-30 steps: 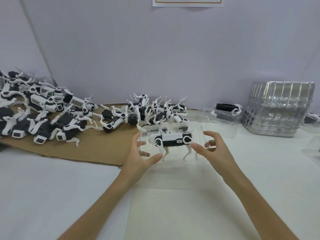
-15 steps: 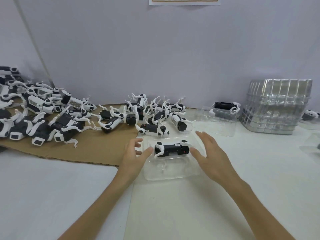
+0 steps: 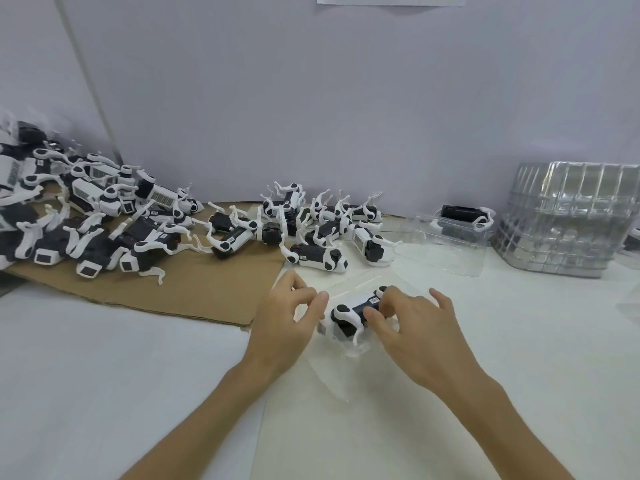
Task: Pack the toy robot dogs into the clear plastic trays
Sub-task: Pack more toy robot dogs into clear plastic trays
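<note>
- While the toy dog [image 3: 349, 315] lies in the clear tray [image 3: 343, 370] right in front of the person, both hands sit close around it.
- The right hand [image 3: 419, 323], at 3 o'clock from the dog, pinches its black body with thumb and curled fingers.
- The left hand [image 3: 289, 317], at 9 o'clock, has curled fingers by the tray's edge. I cannot tell if it grips anything.
- The dog looks small, light and hard. Its thin white legs could snap or catch, so the fat middle is the best place to hold.
- The tray looks thin, bendy and slippery. It may slide if nobody holds it down.
- More dogs [image 3: 138, 237] wait at 10 o'clock, and spare trays [image 3: 568, 220] at 2 o'clock.
</note>
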